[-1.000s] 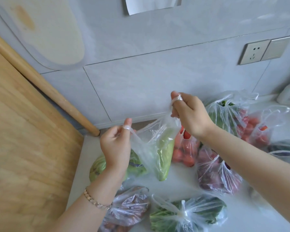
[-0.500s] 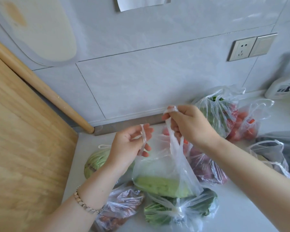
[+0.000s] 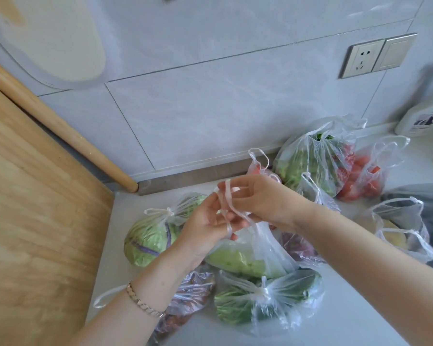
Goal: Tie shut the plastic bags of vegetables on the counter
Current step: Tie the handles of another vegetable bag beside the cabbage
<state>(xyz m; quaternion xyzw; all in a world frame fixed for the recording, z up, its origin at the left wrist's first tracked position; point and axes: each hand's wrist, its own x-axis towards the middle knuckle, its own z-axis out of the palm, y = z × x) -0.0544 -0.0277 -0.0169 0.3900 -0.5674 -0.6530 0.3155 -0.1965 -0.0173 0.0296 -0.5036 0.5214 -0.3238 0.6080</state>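
A clear plastic bag (image 3: 258, 255) with a pale green vegetable inside rests on the white counter (image 3: 340, 318). Its two handle strips rise between my hands and cross each other. My left hand (image 3: 205, 221) pinches one strip, which loops over its fingers. My right hand (image 3: 260, 198) pinches the other strip just above it, fingers touching the left hand. A tied bag of cabbage (image 3: 150, 236) lies to the left. A knotted bag of dark greens (image 3: 265, 298) lies in front.
A bag of reddish-brown produce (image 3: 188, 303) lies under my left forearm. Open bags of greens (image 3: 310, 158), tomatoes (image 3: 360, 181) and purple vegetables (image 3: 298, 248) stand behind right. Another open bag (image 3: 400, 228) sits far right. A wooden board (image 3: 35, 221) leans at left; a white bottle (image 3: 423, 121) stands by the wall.
My hands came together from apart and lowered. The bag went from hanging in the air to resting on the counter, and its handles now cross between my fingers.
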